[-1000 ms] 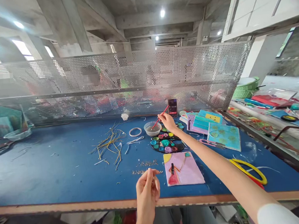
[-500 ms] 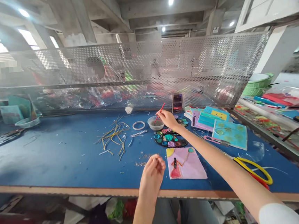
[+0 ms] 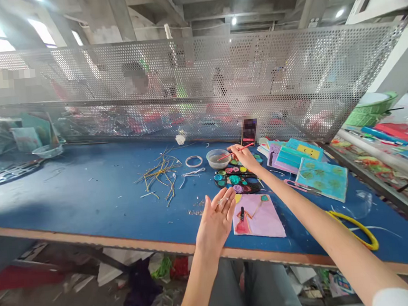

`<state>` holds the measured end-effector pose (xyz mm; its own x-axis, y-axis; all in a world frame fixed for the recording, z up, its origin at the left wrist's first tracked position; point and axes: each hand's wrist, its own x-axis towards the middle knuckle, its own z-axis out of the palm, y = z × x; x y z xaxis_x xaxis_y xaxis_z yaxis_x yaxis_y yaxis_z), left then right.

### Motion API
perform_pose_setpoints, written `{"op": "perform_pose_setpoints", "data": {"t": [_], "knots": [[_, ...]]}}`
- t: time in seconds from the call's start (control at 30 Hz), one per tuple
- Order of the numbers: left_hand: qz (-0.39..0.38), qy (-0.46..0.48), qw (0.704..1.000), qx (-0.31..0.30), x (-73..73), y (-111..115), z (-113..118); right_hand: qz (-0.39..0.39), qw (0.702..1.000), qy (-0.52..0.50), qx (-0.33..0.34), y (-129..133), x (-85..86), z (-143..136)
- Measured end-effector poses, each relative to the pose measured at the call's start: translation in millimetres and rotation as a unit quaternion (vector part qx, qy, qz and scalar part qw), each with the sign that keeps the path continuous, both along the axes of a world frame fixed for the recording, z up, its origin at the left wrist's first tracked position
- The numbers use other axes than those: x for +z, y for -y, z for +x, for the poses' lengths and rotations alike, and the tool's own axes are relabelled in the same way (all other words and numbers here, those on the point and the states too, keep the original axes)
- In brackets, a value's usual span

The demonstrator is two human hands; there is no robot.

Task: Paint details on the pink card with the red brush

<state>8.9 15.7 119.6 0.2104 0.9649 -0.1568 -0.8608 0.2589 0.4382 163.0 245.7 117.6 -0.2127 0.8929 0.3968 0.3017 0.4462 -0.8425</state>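
Observation:
My right hand (image 3: 243, 157) is closed around a red paintbrush (image 3: 237, 151). The brush slants, its tip at a clear plastic bowl of murky water (image 3: 217, 160). My left hand (image 3: 215, 221) lies palm up with its fingers stretched out; a small pale patch shows on them, too unclear to name. Beside it is a pink painted card (image 3: 262, 220) showing a red-dressed figure, a yellow corner and a teal balloon shape. Between card and bowl sits a black paint palette (image 3: 228, 181) with several coloured wells, partly covered by another palette and my right arm.
Yellow-brown stems (image 3: 161, 173), a tape roll (image 3: 194, 161) and small scissors (image 3: 193, 172) lie left of the bowl. Painted cards (image 3: 322, 178) are piled at right, near yellow-handled scissors (image 3: 361, 234). A perforated metal screen (image 3: 190, 82) stands along the table's back.
My left hand has turned from loosely curled to palm up with fingers extended. My right hand has tipped the brush from steep to nearly level at the bowl. The camera view has shifted.

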Motion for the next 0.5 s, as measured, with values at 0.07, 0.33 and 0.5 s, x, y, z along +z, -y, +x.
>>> {"op": "perform_pose_setpoints", "data": {"t": [0.07,0.33,0.5], "knots": [[-0.008,-0.006,1.0,-0.01,7.8,-8,-1,0.023,1.0,-0.005,0.007,7,6.3,-4],[-0.067,-0.087,0.994,0.028,40.6,-120,-17,0.025,0.989,-0.045,0.141,13,24.9,-27],[-0.075,-0.154,0.982,0.077,39.8,-174,-16,0.016,0.979,-0.052,0.199,8,21.3,-41]]}}
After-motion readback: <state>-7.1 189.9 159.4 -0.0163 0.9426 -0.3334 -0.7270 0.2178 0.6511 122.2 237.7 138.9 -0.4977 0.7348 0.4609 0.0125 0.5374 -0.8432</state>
